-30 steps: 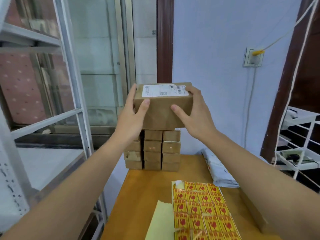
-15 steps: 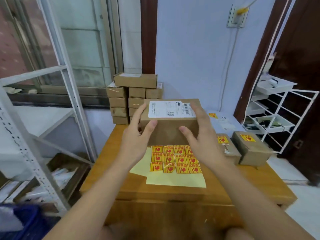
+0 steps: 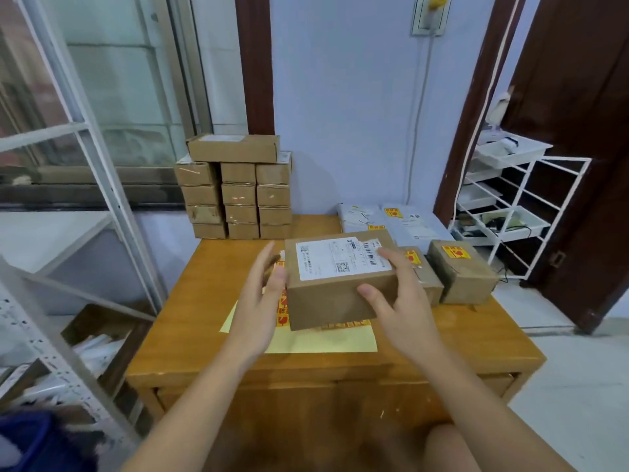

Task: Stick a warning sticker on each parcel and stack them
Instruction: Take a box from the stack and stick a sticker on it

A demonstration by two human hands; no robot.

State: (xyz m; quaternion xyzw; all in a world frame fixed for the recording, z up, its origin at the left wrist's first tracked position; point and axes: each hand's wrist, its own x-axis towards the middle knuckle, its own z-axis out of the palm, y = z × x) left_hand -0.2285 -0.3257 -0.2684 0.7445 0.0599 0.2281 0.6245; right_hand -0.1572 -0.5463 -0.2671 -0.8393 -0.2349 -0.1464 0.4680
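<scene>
A brown cardboard parcel [image 3: 326, 298] with a white shipping label on top sits low over the sheet of red-and-yellow warning stickers [image 3: 323, 340] on the wooden table [image 3: 190, 301]. I cannot tell whether it rests on the sheet. My right hand [image 3: 405, 311] grips its right end, thumb on the front face and fingers over the label. My left hand [image 3: 258, 311] lies with straight fingers against the parcel's left side. No warning sticker shows on this parcel. Two small brown parcels [image 3: 463, 277] with stickers on top stand just to its right.
A stack of brown parcels [image 3: 238, 195] rises against the wall at the table's back left. Grey mailer bags [image 3: 408, 219] with stickers lie at the back right. A white wire rack [image 3: 520, 199] stands right of the table, a metal shelf frame [image 3: 102, 185] to the left.
The parcel came from in front of the stack down to the sticker sheet. My left hand's fingers have straightened off the parcel's top; my right hand still grips it.
</scene>
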